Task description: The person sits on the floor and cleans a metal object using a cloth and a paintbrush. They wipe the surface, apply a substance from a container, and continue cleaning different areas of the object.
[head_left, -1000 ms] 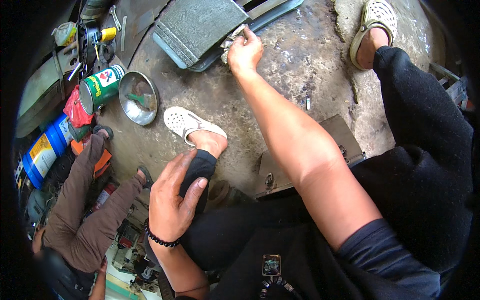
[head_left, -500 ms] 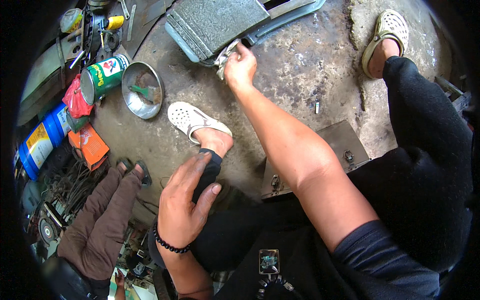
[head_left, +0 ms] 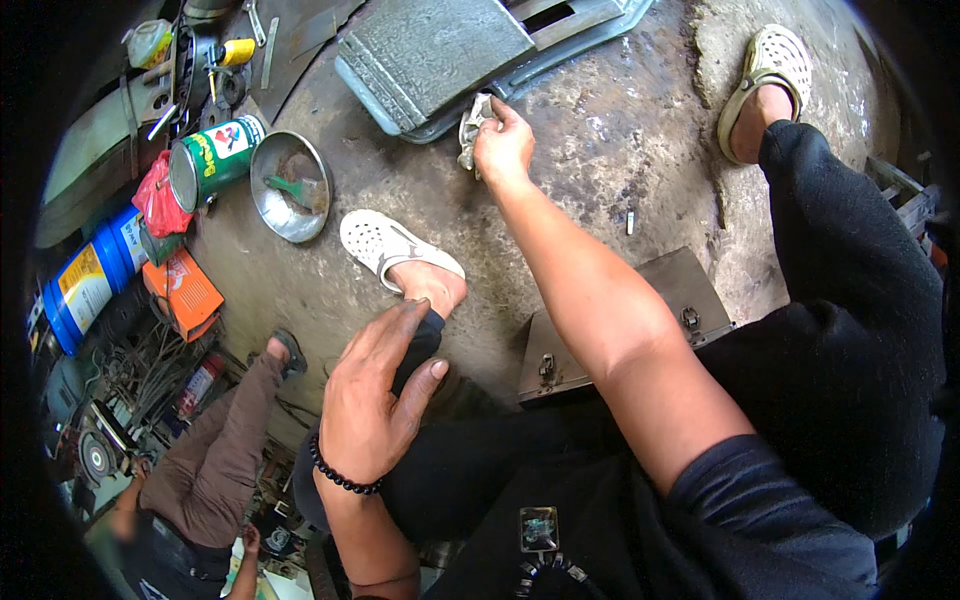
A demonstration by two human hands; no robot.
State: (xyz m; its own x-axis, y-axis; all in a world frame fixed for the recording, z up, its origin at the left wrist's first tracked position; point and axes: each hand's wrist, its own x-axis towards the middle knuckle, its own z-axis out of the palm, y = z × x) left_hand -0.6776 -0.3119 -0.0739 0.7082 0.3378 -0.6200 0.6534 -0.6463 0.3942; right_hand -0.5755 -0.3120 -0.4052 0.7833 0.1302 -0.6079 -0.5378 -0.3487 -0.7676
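My right hand is closed around a crumpled, dirty whitish rag, some of which sticks out on its left side. Just beyond it lies a grey metal piece, a flat textured plate on a blue-grey frame, its far part cut off by the picture's edge. Rag and metal piece appear slightly apart. Over my left knee, my left hand is held with its fingers stretched and thumb apart, and nothing is in it. A black bead bracelet circles the left wrist.
A metal bowl with a green-handled brush stands beside a green can. Farther left are a red plastic bag, a blue bucket and an orange box. A latched metal box sits under my right forearm. Another person is at lower left.
My right hand with the rag has moved a little right and nearer, away from the metal piece's edge. My left hand has barely moved. The other person has shifted at lower left.
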